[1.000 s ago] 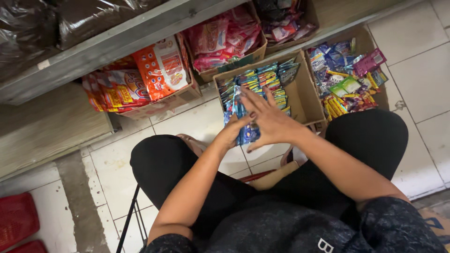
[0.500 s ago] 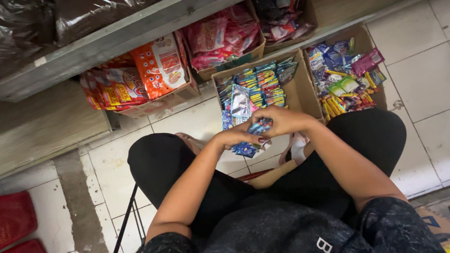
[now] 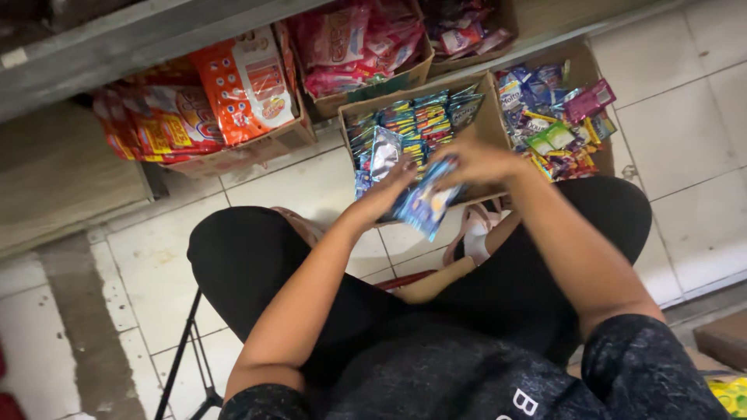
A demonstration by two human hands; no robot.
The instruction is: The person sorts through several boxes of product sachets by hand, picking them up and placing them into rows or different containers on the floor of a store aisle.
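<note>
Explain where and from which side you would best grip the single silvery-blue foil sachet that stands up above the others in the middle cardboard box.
Probably its top edge, from above. The silvery-blue foil sachet stands taller than the packed sachets beside it in the middle cardboard box, so only its upper part shows free. A thumb-and-finger pinch across its flat faces should suit.

Blue foil sachets (image 3: pixel 426 204), bunched and tilted, above an open cardboard box (image 3: pixel 490 124)
</note>
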